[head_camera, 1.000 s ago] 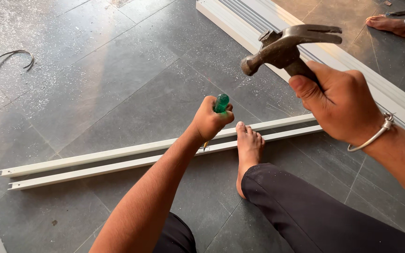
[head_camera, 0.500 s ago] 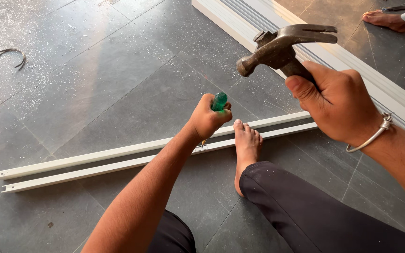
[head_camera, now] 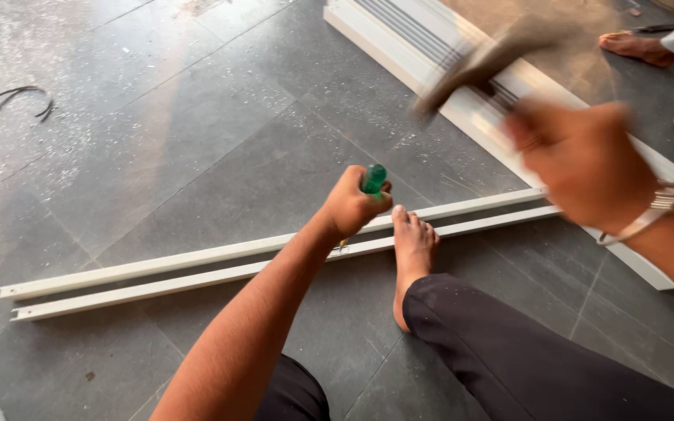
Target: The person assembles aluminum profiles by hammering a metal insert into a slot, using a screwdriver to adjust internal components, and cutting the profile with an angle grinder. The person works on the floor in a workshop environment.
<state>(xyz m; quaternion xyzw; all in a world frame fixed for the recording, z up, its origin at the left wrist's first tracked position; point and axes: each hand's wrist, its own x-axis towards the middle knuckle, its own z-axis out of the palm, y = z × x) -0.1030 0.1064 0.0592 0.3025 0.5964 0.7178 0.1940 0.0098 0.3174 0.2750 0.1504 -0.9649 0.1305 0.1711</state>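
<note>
left hand [head_camera: 351, 206] clamped around a green-handled screwdriver [head_camera: 373, 179], only the top of the handle showing above the fist. tool stands near upright, a little of the shaft visible under the hand, its tip down at the white channel strip [head_camera: 196, 269].

strip lies flat on the dark tiled floor [head_camera: 157, 140], long axis running from low left to upper right across the view. a bare foot [head_camera: 411, 249] presses on it just right of the screwdriver.

right hand [head_camera: 587, 160] is up and to the right of the green handle, well apart from it, fingers wrapped on the grip of a hammer [head_camera: 470, 70]. both hand and hammer are blurred; the head points left and up, lying between the hand and the screwdriver's line but higher.

key relation: the handle top lies down and to the left of the hammer head; the screwdriver axis is roughly vertical, crosswise to the strip. the left hand is the one at the strip, the right far above it.

a wider white frame section [head_camera: 399, 39] lies beyond. another person's bare feet [head_camera: 633, 45] at the top right edge.
</note>
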